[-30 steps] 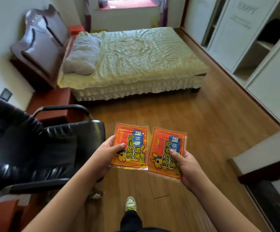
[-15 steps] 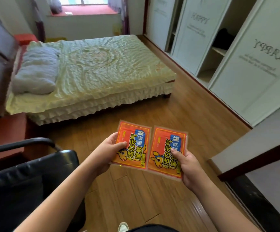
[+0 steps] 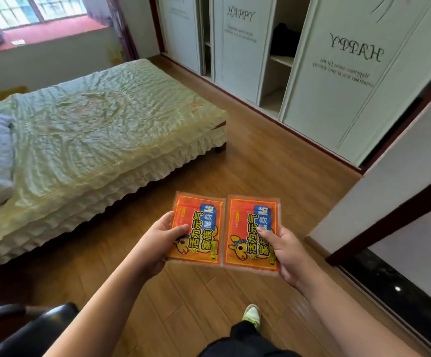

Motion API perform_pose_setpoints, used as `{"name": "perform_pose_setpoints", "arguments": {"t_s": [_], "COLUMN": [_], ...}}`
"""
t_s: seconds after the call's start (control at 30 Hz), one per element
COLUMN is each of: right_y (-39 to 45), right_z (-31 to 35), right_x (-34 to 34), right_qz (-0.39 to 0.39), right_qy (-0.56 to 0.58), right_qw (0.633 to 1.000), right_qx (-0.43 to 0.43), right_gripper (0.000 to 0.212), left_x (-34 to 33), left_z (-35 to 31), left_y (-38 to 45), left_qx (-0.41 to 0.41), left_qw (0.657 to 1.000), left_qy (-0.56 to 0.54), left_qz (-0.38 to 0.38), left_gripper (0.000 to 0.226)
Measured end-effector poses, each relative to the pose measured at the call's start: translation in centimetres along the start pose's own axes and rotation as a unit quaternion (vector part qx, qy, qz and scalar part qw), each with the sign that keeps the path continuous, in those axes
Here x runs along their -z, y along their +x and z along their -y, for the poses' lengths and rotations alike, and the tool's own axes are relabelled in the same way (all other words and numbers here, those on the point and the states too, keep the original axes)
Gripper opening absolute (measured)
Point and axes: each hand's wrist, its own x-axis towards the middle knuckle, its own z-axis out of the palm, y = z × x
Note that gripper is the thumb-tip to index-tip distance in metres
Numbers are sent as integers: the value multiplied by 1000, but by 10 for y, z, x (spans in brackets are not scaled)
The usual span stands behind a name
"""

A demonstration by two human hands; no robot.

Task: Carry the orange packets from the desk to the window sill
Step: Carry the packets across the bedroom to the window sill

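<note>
Orange packets, one pinched in the left hand and one in the right hand, now face the red window sill far ahead beyond the bed, the chair having slipped behind: carrying has begun.

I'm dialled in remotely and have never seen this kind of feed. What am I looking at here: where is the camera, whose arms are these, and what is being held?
There is no machine: the single view comes from a wide-angle camera worn on a person's head, looking forward and down. The bare arms are that person's own. The left hand grips one flat orange plastic packet and the right hand grips a second matching orange packet, side by side above the brown wooden floor. A bed with a pale green quilted cover lies to the left, and the red window sill is at top left, beyond it. White wardrobe doors stand on the right.
</note>
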Motion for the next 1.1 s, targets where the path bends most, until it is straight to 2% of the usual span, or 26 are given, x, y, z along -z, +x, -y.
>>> {"name": "perform_pose_setpoints", "arguments": {"t_s": [0.27,0.5,0.93,1.1], "right_y": [96,158,307,357], "right_z": [80,122,218,246], "right_x": [43,57,38,21], "right_qz": [12,16,-10,-7], "right_qy": [-1,21,-21,-15], "right_qw": [1000,1000,1000,1000], "right_qx": [-20,-8,21,12], "right_gripper": [24,17,21,29], "left_x": [-56,-76,-59,-50], "left_z": [-58,-90,-171,-213], "left_y": [98,162,330,388], "left_qx": [0,-1,0,2], "left_qw": [1000,1000,999,999], "left_qy": [3,-3,-31,-15], "left_qz": [-15,-22,14,41], "left_gripper": [31,27,28,26]}}
